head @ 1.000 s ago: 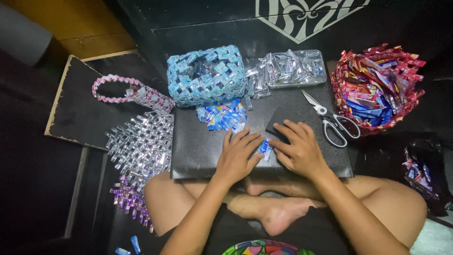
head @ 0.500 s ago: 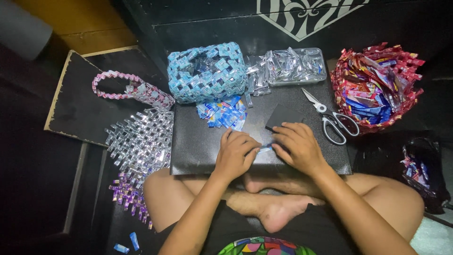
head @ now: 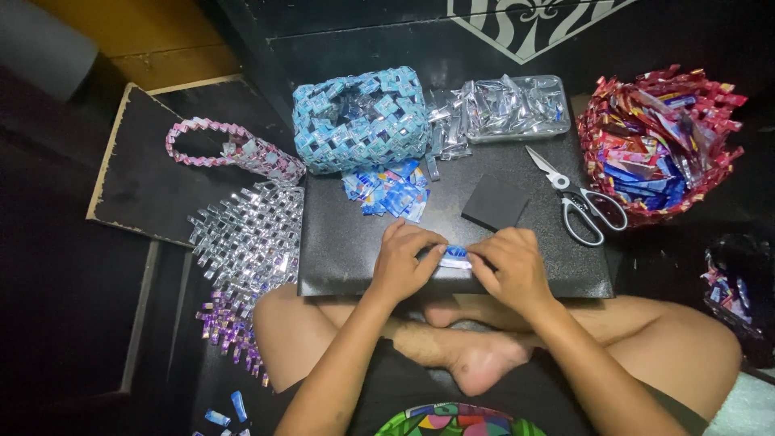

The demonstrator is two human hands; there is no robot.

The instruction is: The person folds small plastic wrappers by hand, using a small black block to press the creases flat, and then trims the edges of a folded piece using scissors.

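My left hand (head: 404,262) and my right hand (head: 508,262) pinch the two ends of a small blue and white folded wrapper strip (head: 454,257) just above the near edge of a black board (head: 347,250) on my lap. Beyond my hands on the board lie a loose pile of blue folded wrapper pieces (head: 386,190) and a small dark square pad (head: 495,202). A blue woven wrapper basket (head: 359,119) stands at the board's far edge.
Scissors (head: 577,198) lie on the board at right. A clear tray of silver wrappers (head: 508,106) sits behind, and a red woven basket of wrappers (head: 658,141) at far right. A silver woven mat (head: 246,234) and a pink woven handle (head: 230,149) lie left.
My hands went from pressing the wrapper flat on the board to lifting it between their fingertips. The right hand drew back off the dark pad.
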